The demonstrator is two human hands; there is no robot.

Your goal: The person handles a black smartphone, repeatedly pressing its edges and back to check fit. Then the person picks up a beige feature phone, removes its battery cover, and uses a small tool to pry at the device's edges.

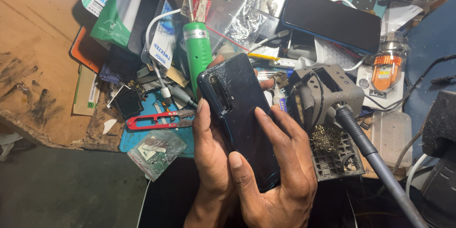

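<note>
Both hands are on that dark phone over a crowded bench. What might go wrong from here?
1. The phone has a scratched, cracked-looking back; pressure from the right hand and left hand may worsen it.
2. The soldering iron in its stand sits close beside the right hand; if hot, it may burn.
3. A slip could drop the phone onto the red snips.
</note>
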